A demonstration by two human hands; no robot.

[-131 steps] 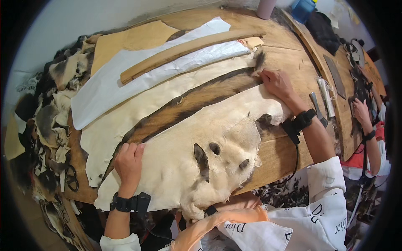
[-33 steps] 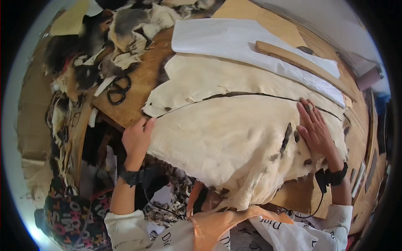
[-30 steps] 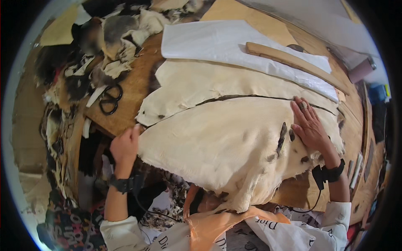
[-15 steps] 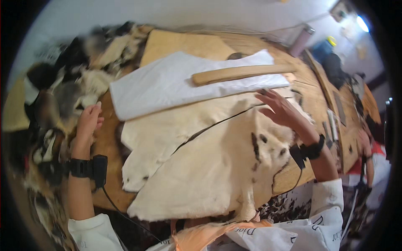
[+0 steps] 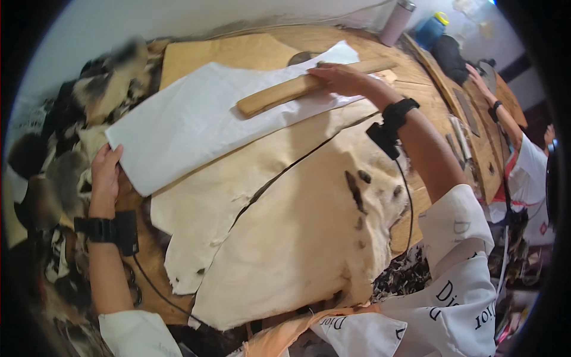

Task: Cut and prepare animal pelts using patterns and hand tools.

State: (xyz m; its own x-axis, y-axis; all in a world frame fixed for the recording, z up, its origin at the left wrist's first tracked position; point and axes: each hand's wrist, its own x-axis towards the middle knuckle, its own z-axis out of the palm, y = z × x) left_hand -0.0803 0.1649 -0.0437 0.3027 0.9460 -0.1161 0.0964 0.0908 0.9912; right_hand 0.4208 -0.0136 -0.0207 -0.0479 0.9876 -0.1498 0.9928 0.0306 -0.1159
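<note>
A cream-coloured animal hide (image 5: 297, 238) with dark spots lies on the wooden table, split by a long dark slanting gap from another pale hide piece (image 5: 199, 202). Over the far part of the hides is a white sheet (image 5: 190, 119) that looks like paper, with a flat wooden bar (image 5: 273, 97) across it. My right hand (image 5: 345, 81) is closed over the far right part of the bar. At the sheet's left corner, my left hand (image 5: 105, 172) pinches its edge between thumb and fingers.
Black, brown and cream fur scraps (image 5: 71, 125) are heaped along the left. A tan board (image 5: 226, 50) lies behind the sheet. Far right stand a pink flask (image 5: 397, 24) and a blue container (image 5: 429, 33). Another person's arm (image 5: 505, 122) reaches over the table at right.
My right hand has moved up and left from above the hide onto the wooden bar. My left hand has come to the sheet's corner and taken hold of it. The view has shifted.
</note>
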